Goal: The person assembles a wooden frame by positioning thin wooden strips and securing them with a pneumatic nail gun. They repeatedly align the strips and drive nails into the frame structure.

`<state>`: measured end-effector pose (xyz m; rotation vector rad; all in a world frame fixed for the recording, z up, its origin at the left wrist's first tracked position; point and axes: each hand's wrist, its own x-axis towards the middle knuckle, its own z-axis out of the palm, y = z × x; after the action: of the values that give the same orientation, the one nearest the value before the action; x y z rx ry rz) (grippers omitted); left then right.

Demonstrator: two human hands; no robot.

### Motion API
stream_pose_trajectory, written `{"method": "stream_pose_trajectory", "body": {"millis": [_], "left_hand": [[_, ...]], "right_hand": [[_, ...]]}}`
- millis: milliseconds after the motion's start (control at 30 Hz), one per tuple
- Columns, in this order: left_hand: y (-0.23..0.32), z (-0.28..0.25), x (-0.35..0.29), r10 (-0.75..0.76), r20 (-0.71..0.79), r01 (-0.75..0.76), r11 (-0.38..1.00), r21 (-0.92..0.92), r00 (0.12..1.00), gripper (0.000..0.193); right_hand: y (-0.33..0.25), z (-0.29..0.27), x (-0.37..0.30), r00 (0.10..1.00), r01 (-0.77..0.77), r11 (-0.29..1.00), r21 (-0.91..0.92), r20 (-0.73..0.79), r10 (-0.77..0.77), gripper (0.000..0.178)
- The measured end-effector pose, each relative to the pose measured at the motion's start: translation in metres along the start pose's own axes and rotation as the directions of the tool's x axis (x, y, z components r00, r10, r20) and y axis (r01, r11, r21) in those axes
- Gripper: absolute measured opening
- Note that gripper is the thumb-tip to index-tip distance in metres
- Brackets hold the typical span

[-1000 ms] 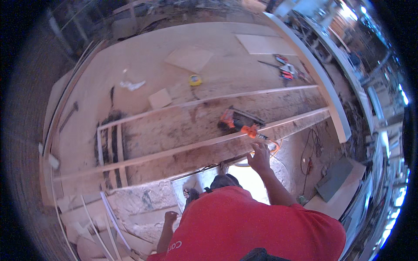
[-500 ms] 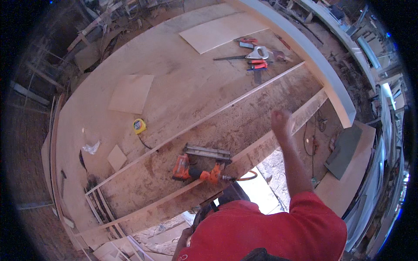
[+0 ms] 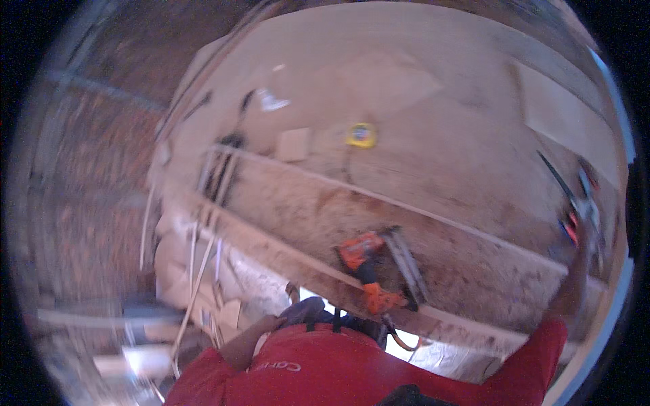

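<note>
My right arm is stretched out to the far right of the workbench. Its hand [image 3: 588, 220], smeared by motion, is at the handsaw [image 3: 556, 174] and the red-handled pliers [image 3: 570, 229]; whether it grips anything cannot be made out. My left hand [image 3: 273, 322] rests low at my waist, its fingers hidden. An orange nail gun [image 3: 369, 267] with a dark grip and a long grey magazine lies across the front wooden strip, its hose [image 3: 407, 344] hanging toward me. A yellow tape measure [image 3: 361, 135] sits on the board beyond the strips.
Two long wooden strips [image 3: 352, 193] run across the large board. A small wood square [image 3: 293, 144], a crumpled white scrap [image 3: 272, 101] and a pale panel [image 3: 569, 111] lie on it. Offcuts [image 3: 230, 313] are piled at lower left, and a curved edge piece [image 3: 621, 271] borders the right.
The view has swung left, so the bench appears turned. My right hand has moved from above the front strip to the tools on the right. The nail gun stays lying on the bench.
</note>
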<state>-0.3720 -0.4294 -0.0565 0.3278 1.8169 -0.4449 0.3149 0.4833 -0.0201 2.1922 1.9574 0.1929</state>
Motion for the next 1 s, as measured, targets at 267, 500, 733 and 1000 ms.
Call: {"method": "stream_pose_trajectory", "body": {"millis": [267, 500, 733, 1000], "left_hand": [[0.018, 0.037, -0.004, -0.016, -0.108, 0.004, 0.994, -0.11, 0.994, 0.083], [-0.007, 0.045, 0.01, 0.102, -0.196, -0.144, 0.966, -0.213, 0.975, 0.081], [-0.056, 0.029, 0.02, -0.057, -0.491, -0.198, 0.87, -0.451, 0.869, 0.058], [-0.171, -0.109, 0.079, 0.247, -0.741, -0.414, 0.909, -0.047, 0.624, 0.026]], "right_hand": [[-0.045, 0.008, 0.006, 0.992, 0.099, 0.992, 0.073, -0.084, -0.093, 0.03], [-0.078, -0.028, -0.057, 0.979, 0.132, 0.967, 0.22, -0.179, -0.094, 0.033], [-0.158, -0.105, -0.233, 0.955, 0.227, 0.725, 0.65, -0.294, -0.036, 0.037], [-0.288, -0.204, -0.504, 0.984, 0.066, 0.243, 0.968, -0.103, 0.144, 0.041]]}}
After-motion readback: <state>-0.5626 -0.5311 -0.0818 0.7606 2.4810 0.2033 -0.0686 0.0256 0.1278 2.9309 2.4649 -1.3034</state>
